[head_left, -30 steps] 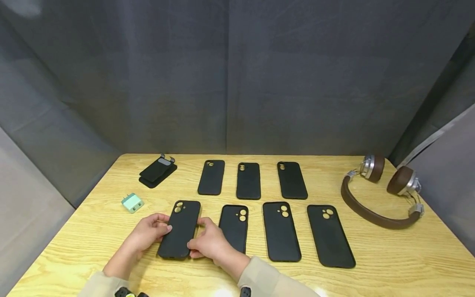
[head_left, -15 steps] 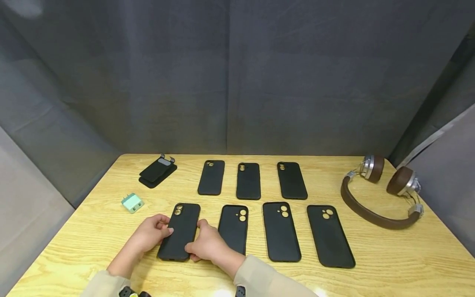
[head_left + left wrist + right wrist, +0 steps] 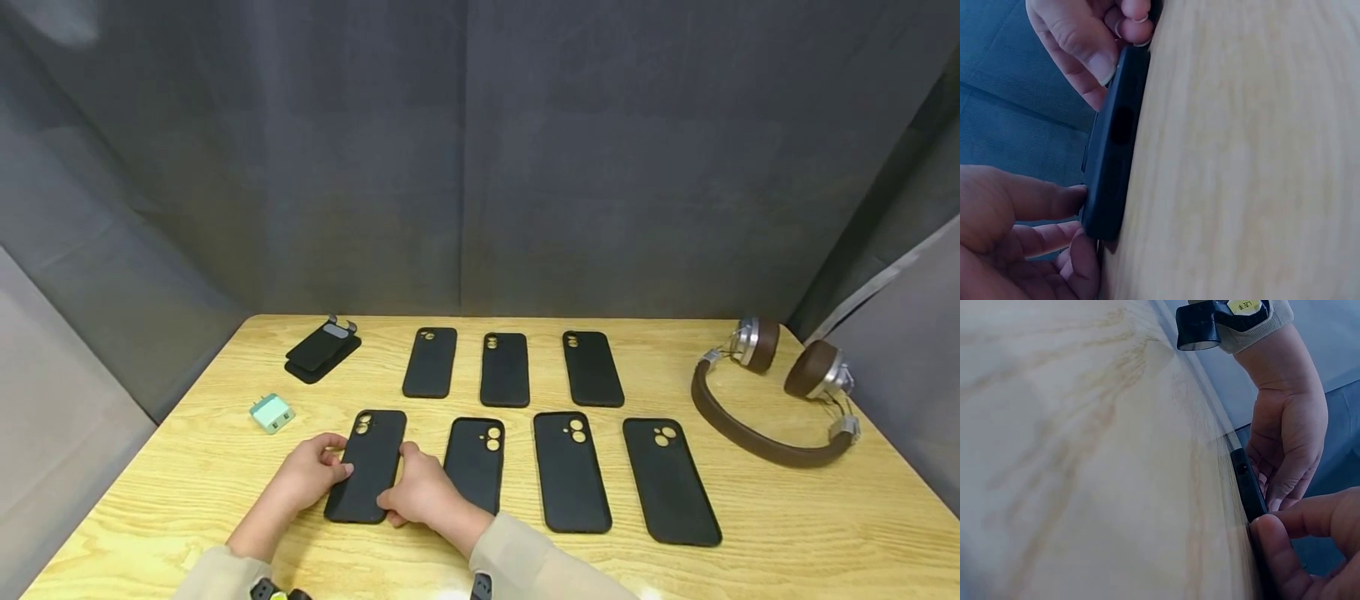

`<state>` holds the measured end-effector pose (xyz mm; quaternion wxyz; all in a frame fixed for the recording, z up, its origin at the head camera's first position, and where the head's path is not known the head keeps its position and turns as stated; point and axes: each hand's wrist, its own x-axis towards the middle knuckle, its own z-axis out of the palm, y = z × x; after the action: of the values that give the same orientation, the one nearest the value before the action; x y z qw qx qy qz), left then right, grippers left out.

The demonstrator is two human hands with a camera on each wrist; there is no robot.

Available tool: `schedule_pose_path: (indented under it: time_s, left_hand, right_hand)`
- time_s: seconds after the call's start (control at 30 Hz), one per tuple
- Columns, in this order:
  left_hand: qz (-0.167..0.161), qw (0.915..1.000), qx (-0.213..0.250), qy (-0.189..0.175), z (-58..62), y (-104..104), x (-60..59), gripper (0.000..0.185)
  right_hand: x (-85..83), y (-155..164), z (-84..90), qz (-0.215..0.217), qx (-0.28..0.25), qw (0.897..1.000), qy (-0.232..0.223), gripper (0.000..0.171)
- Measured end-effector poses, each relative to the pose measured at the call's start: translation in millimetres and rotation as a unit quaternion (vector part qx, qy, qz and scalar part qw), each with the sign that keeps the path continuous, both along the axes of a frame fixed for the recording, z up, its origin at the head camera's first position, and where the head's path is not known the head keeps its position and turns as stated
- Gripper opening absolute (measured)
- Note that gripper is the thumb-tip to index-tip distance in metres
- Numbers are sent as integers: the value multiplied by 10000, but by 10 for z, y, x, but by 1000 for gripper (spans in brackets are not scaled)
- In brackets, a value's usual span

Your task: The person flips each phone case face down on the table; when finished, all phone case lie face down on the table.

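A black phone case (image 3: 367,467) with a camera cutout at its upper left lies at the front left of the table. My left hand (image 3: 315,472) holds its left edge, thumb over the face. Along the right edge, near the lower corner, my right hand (image 3: 425,493) pinches it between thumb and fingers. In the left wrist view the case (image 3: 1116,144) shows its short end, with a dark opening, close over the wood. The right wrist view has the case (image 3: 1249,484) edge-on between both hands. Just right of my right hand lies another phone case (image 3: 474,462), partly covered by it.
Two more phone cases (image 3: 573,475) continue the front row, and three (image 3: 429,364) form the back row. A mint charger plug (image 3: 272,413) and a black folding stand (image 3: 322,350) lie at left. Brown headphones (image 3: 772,450) rest at right. Grey curtain (image 3: 465,167) stands behind.
The gripped phone case has settled slightly lower at its far end. My right hand has shifted slightly against its edge, while the other things keep their places.
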<state>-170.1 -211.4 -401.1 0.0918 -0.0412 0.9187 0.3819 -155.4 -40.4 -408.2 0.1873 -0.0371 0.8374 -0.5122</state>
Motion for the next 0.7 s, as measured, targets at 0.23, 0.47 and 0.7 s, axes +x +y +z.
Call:
schedule_pose_path:
  time_s: [0.23,0.47,0.7]
  left_hand:
    - [10,9999,-141,-42,4,5,-14,39]
    - [117,9998,-2,-179,84,-44,-31,49]
    - [37,9987,490,145,275,52,12,51]
  right_hand:
    - [-4,8,-2,29,-17,10000,-34,74]
    - [-5,73,37,101,-135,9998,-110,68]
    - [17,310,194,43,-561,9984,-12,66]
